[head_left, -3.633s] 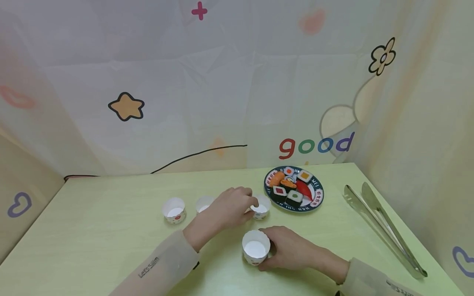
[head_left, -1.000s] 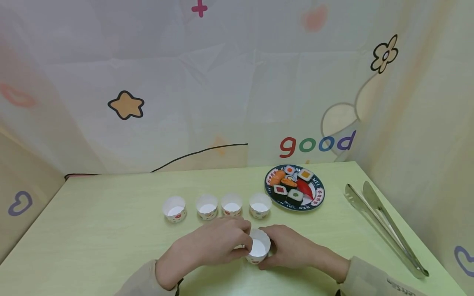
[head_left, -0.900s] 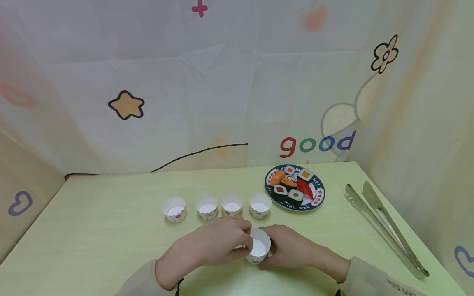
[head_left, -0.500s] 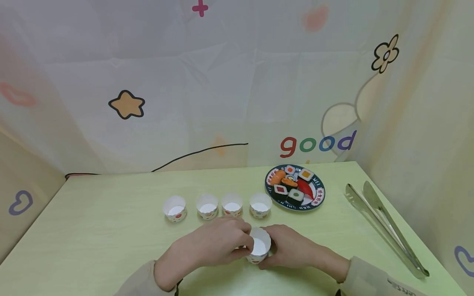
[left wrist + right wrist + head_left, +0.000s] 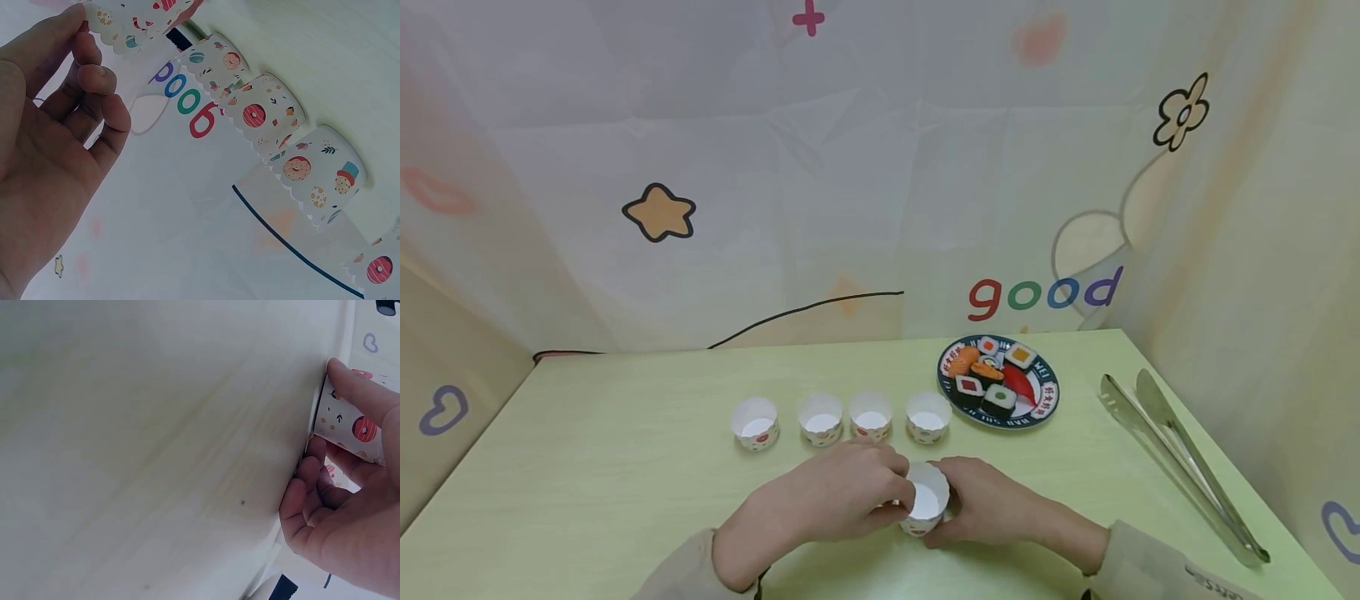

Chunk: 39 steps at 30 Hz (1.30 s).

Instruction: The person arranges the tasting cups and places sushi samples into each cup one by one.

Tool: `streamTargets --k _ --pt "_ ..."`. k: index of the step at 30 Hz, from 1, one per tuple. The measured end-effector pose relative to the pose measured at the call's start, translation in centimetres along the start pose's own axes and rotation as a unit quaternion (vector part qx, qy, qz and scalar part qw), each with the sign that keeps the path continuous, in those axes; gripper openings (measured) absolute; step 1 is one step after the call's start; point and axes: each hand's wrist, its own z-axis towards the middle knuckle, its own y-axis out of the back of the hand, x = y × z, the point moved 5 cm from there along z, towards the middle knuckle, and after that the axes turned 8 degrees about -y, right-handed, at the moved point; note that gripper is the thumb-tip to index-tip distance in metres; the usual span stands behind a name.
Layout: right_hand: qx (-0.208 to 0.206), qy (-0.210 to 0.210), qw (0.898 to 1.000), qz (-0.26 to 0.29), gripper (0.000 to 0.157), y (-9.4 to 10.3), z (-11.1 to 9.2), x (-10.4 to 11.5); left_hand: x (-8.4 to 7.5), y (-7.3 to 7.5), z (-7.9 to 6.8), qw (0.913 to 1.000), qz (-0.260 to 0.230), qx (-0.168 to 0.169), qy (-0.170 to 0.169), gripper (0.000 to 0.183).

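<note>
A white paper baking cup (image 5: 929, 493) stands near the front of the table, its scalloped mouth upward. The left hand (image 5: 842, 490) pinches its left rim between thumb and fingers, as the left wrist view shows with the printed cup wall (image 5: 140, 22). From the right, the right hand (image 5: 988, 502) grips the same cup's side, thumb nearest the front. Donut prints show on the cup (image 5: 347, 422) in the right wrist view. Whether several cups are nested there cannot be told. Behind the hands, several matching baking cups (image 5: 821, 421) stand in a row, open side up.
A dark-rimmed plate (image 5: 1047, 398) printed with characters holds toy-like sushi pieces (image 5: 998, 398) at the back right. Metal tongs (image 5: 1187, 471) lie along the table's right side. A printed curtain (image 5: 775, 167) hangs behind the pale green table (image 5: 602, 467).
Since 3.6 seconds ago, the left hand has come from the rightmost cup of the row to the cup in the right hand. Over the last second, both hands stay nearly still.
</note>
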Motion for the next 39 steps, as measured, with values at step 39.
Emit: streamTargets --k 39 --pt "-0.003 0.045 0.999 0.004 0.056 -0.5 0.5 -2.0 -0.2 1.3 -0.5 0.9979 -0.003 -0.06 -0.022 0.005"
